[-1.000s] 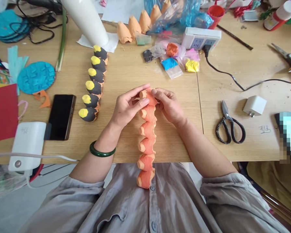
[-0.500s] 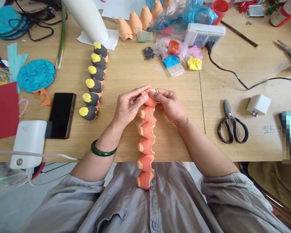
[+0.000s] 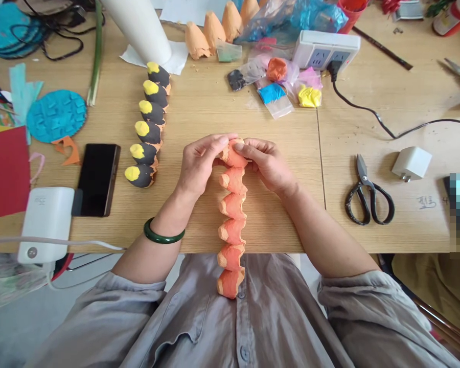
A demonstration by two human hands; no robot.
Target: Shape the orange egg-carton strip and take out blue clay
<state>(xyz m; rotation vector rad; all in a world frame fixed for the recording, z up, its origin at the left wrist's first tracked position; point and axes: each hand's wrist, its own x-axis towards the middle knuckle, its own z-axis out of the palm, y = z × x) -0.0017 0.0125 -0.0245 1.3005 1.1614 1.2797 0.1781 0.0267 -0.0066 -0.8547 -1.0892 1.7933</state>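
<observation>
A long strip of egg-carton cups [image 3: 232, 205], covered in orange-red clay with pale orange tips and edges, runs from between my hands toward my shirt, its near end past the table edge. My left hand [image 3: 200, 162] grips the far cup from the left, thumb and fingers at its tip. On the other side my right hand [image 3: 267, 162] pinches the same cup, the thumb pressed on the red clay. Left of my hands lies a second strip of cups [image 3: 150, 132], black with yellow tips.
Packets of coloured clay [image 3: 273, 93] lie beyond my hands beside a power strip [image 3: 325, 51]. Scissors [image 3: 364, 191] and a white charger [image 3: 411, 164] are on the right. A phone [image 3: 97, 180], a power bank [image 3: 46, 222] and a blue disc [image 3: 56, 116] occupy the left.
My left thumb has shifted up and left off the far cup's face, exposing more red clay. My right thumb stays pressed on it. The view has tilted slightly.
</observation>
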